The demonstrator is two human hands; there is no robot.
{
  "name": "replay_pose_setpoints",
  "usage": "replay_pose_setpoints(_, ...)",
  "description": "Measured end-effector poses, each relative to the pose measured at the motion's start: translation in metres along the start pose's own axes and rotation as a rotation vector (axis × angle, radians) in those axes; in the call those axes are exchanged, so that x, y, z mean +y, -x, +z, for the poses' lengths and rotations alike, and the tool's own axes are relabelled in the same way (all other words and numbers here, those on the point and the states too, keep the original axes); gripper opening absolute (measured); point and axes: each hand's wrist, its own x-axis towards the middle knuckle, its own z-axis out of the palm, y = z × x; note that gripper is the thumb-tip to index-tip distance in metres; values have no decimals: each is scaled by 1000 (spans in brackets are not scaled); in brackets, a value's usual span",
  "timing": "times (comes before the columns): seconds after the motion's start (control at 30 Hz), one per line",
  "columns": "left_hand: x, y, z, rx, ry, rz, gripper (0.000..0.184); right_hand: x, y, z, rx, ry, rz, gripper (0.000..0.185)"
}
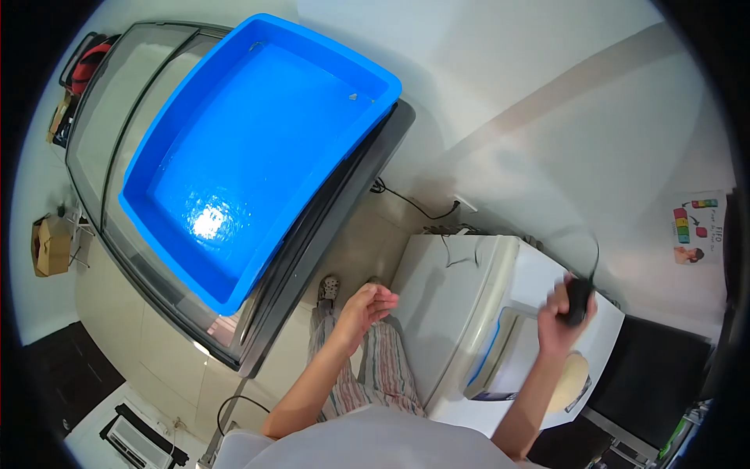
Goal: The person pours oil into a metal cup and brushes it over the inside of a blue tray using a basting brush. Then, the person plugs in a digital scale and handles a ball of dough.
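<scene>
A black object with a thin dark cord (577, 302) is in my right hand (556, 319), whose fingers wrap round it above a white appliance (445, 293). Blur hides its details. My left hand (369, 310) hangs in front of my striped trousers, with its fingers bent and slightly apart and nothing in it. To the upper left of that hand, a big blue tray (242, 148) rests on a glass-topped chest (117, 168). The tray holds a shiny wet-looking patch and a few small bits.
A black plug (455, 205) sits in a wall socket, its cable running toward the chest. Right of the appliance stands a dark screen-like panel (652, 379). A round beige item (569, 381) lies on the appliance. A cardboard box (51, 246) is at the far left.
</scene>
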Motion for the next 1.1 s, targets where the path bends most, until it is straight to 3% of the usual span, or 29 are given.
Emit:
replay_pose_setpoints(0.1,-11,-8,-15,32,33,1,31,58,-89,21,-178,-312,94,47)
replay_pose_setpoints(0.17,-20,-14,-27,87,50,-18,34,110,-137,11,-93,-335,68,47)
replay_pose_setpoints(0.23,-32,-18,-39,155,30,-57,36,163,-186,-20,289,-193,-43,47)
replay_pose_setpoints(0.33,-58,-25,-64,269,48,-119,34,222,-251,-101,508,-237,-92,47)
replay_pose_setpoints(0.37,-60,-26,-67,299,27,-143,35,233,-267,-121,714,-134,-166,47)
replay_pose_setpoints(0.4,-60,-29,-67,326,8,-160,36,240,-287,-140,916,-28,-234,49)
replay_pose_setpoints(0.53,-88,-44,-87,366,-38,-196,36,253,-346,-229,1185,54,-385,66)
replay_pose_setpoints(0.63,-121,-56,-119,333,-124,-287,46,252,-376,-285,1306,159,-439,68)
replay_pose_setpoints(0.8,-135,-74,-123,384,-110,-339,42,244,-406,-350,1507,219,-463,67)
replay_pose_setpoints(0.9,-135,-82,-125,382,-286,-316,39,252,-425,-397,1567,170,-496,66)
replay_pose_setpoints(1.1,-136,-92,-138,426,-226,-343,37,244,-441,-422,1748,47,-486,60)
